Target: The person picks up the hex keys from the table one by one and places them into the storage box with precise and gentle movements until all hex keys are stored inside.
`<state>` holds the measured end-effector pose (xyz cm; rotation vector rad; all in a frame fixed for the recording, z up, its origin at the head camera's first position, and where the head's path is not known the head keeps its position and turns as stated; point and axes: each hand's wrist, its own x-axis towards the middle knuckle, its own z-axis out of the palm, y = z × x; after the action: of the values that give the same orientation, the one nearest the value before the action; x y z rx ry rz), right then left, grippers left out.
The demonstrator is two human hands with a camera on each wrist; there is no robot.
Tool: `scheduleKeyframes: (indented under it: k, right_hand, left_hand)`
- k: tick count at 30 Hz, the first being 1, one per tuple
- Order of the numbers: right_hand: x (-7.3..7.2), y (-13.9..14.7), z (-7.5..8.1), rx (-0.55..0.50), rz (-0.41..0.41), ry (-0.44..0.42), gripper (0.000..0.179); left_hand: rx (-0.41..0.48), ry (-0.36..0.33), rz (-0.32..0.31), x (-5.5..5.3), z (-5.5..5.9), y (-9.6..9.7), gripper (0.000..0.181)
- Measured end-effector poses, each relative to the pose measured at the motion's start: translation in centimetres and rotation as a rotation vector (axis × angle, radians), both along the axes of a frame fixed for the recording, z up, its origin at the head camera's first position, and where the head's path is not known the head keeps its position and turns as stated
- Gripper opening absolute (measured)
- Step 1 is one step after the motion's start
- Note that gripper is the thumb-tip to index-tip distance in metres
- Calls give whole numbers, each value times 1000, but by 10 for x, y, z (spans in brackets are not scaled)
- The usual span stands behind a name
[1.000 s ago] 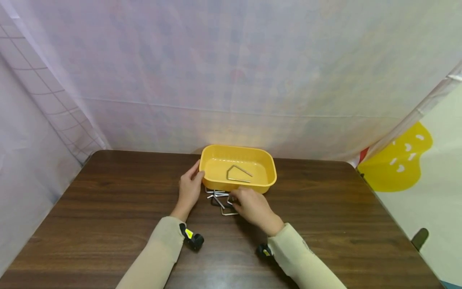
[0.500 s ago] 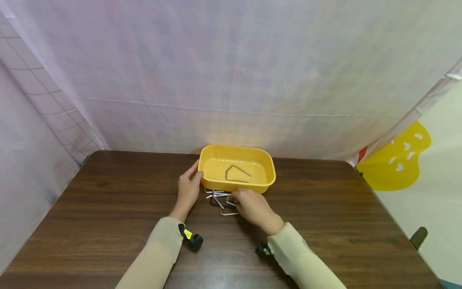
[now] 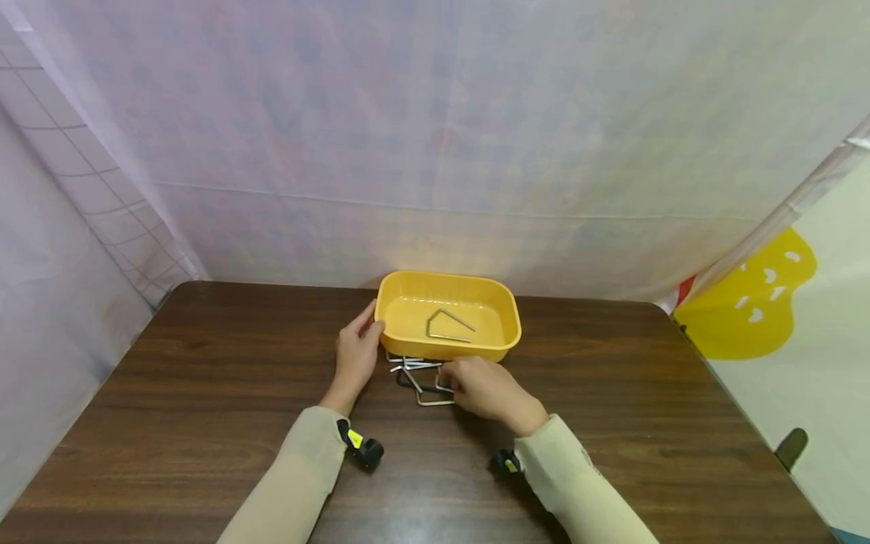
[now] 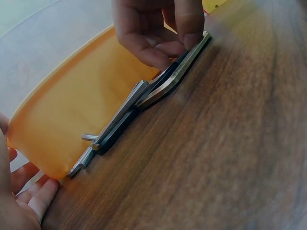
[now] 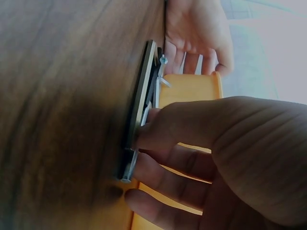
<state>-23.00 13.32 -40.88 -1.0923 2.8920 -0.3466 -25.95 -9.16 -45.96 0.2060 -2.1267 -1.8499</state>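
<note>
A yellow plastic tray [image 3: 401, 311] stands near the table's far edge, with bent metal hex keys [image 3: 450, 338] lying in it. Along its near wall lies a loose pile of silver, brass-toned and black hex keys [image 4: 120, 112]. My left hand [image 3: 356, 357] rests its fingers against the tray's left end, thumb by the near corner of the rim. My right hand [image 3: 485, 387] is at the right end of the pile. Its thumb and fingers pinch a hex key [image 3: 442, 384], partly hidden by the hand; in the right wrist view the fingertips [image 5: 144, 136] meet at the metal.
The dark wood table [image 3: 204, 423] reaches to both sides. A pale curtain [image 3: 435, 151] hangs right behind the tray. At the right is a white surface with a yellow shape [image 3: 754, 302]. A black camera band [image 3: 363, 449] sits on the left wrist.
My right hand has shifted slightly right and a little toward me, and the pinched hex key has moved right with it. The left hand and tray have stayed in place.
</note>
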Motion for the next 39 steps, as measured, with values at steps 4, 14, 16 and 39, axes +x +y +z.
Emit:
scheduleKeyframes:
  k: [4,14,16,39]
  right_hand:
    - [-1,4,2,7,24,-10,20]
    - [-3,11,6,37,20,-44,17]
    - [-3,11,6,38,19,-40,16]
    - [-4,9,4,33,-14,-82,21]
  left_hand:
    - [3,-1,8,0,1,1,46]
    - [3,-22,1,1,1,0,47]
    - [-1,-21,-1,1,1,0,48]
    - [-18,-34,2,3,2,0,48]
